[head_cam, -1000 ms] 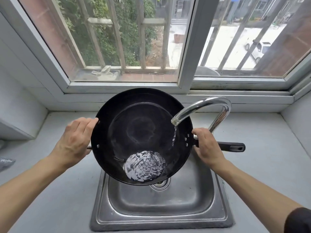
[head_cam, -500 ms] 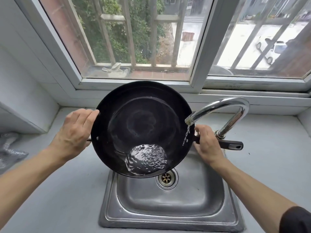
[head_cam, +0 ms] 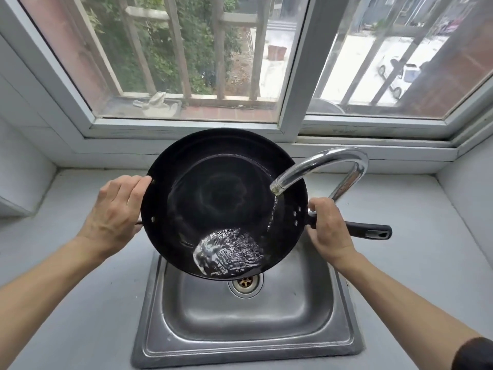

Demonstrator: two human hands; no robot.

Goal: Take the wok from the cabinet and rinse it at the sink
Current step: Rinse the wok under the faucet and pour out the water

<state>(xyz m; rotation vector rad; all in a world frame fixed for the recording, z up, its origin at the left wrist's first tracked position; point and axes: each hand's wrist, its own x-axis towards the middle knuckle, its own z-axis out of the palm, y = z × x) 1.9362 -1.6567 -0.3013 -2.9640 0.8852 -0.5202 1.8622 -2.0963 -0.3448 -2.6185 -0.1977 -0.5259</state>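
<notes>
A black wok [head_cam: 224, 198] is held tilted above a steel sink [head_cam: 248, 340] set in a grey counter [head_cam: 426, 263]; the left hand [head_cam: 114, 214] grips its left rim, the right hand [head_cam: 329, 231] is curled round the long handle [head_cam: 370, 232]. A thin stream from the chrome faucet [head_cam: 322, 162] falls into the wok; water [head_cam: 229, 253] pools at its near edge, above the drain [head_cam: 245, 283].

Premises presenting as a home kitchen: steel sink [head_cam: 248, 343] sitting in a grey counter [head_cam: 416, 263], chrome faucet [head_cam: 330, 161] running beneath a barred window [head_cam: 293, 76].
</notes>
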